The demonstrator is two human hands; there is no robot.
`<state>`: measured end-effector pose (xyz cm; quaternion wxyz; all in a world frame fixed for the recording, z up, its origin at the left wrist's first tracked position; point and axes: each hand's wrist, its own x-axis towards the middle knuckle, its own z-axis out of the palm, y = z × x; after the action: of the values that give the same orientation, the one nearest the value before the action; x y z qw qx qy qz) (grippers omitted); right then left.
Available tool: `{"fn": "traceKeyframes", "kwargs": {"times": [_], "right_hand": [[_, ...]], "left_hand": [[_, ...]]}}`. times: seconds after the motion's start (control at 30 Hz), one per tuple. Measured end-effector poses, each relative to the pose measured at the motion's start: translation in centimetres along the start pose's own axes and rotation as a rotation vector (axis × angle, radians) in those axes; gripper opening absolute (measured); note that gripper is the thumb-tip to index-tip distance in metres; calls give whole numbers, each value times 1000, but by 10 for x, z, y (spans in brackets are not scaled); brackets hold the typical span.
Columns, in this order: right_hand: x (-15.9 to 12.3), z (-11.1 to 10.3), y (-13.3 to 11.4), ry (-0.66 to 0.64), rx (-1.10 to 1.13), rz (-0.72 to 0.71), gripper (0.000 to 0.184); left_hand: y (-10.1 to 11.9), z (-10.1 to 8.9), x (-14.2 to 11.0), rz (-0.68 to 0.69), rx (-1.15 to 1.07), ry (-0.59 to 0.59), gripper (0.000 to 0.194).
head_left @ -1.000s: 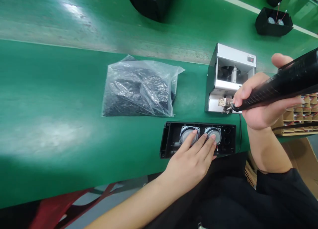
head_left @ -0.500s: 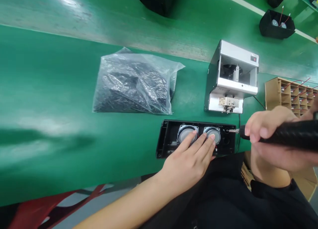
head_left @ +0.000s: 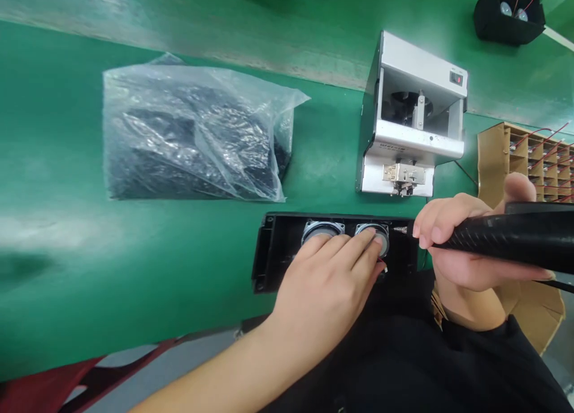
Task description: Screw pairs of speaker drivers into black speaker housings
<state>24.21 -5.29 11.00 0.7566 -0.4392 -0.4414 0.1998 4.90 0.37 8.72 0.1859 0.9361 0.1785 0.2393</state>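
Observation:
A black speaker housing (head_left: 278,245) lies open on the green bench, with two round speakers in it. My left hand (head_left: 325,281) rests over both, fingers stretched out, its fingertips on the right speaker (head_left: 382,245). The left speaker (head_left: 323,228) is partly hidden under the knuckles. A small wire connector (head_left: 384,269) shows beside the fingers. My right hand (head_left: 466,239) is wrapped round a black electric screwdriver (head_left: 515,236), held nearly level. Its bit (head_left: 400,229) points left at the upper right corner of the right speaker; whether it touches a screw is hard to see.
A clear plastic bag (head_left: 197,138) of dark parts lies left on the bench. Behind the housing stands a silver screw feeder machine (head_left: 417,120). To the right are a cardboard divider box (head_left: 493,162) with wired parts and, farther back, another black housing (head_left: 506,18).
The screwdriver has moved left, its bit now close to the right speaker's corner. My left fingers are a little more bent over the speakers. The view has shifted and come closer.

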Motion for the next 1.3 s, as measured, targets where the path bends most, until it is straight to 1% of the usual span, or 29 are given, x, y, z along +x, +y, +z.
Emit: {"fn": "traceKeyframes", "kwargs": {"times": [0.1, 0.17, 0.27, 0.47, 0.57, 0.63, 0.77, 0.83, 0.9, 0.97, 1.07, 1.17, 1.23, 1.3], "right_hand": [[0, -2, 3, 2, 67, -2, 73], [0, -4, 5, -22, 90, 1, 71], [0, -7, 6, -65, 114, 4, 70], [-1, -7, 6, -18, 123, 16, 82], [-1, -5, 6, -14, 30, 47, 80], [0, -5, 8, -11, -34, 39, 83], [0, -8, 9, -8, -30, 26, 91], [-1, -10, 6, -11, -11, 39, 86], [-1, -10, 3, -11, -14, 74, 73], [-1, -9, 0, 11, -3, 67, 66], [-1, -7, 2, 47, 19, 38, 66], [-2, -4, 8, 38, 27, 29, 67], [-1, -3, 11, 35, 7, -1, 70], [-1, -1, 12, 40, -63, 11, 67]], "left_hand": [[-2, 2, 5, -17, 16, -96, 22], [-5, 2, 7, -30, 24, -159, 23], [-12, 2, 7, -36, 27, -206, 22], [-16, 4, 6, -28, 10, -205, 24], [-16, 4, 6, -24, 4, -210, 25], [-16, 4, 6, -21, -1, -213, 25], [-18, 4, 7, -21, -25, -220, 26], [-19, 4, 7, -20, -42, -224, 26], [-19, 4, 7, -17, -51, -232, 26], [-20, 4, 7, -10, -49, -236, 26], [-21, 4, 8, -3, -43, -237, 27], [-21, 3, 8, 7, -41, -234, 27], [-22, 4, 8, 7, -39, -228, 28], [-22, 4, 8, 4, -38, -224, 28]]}}
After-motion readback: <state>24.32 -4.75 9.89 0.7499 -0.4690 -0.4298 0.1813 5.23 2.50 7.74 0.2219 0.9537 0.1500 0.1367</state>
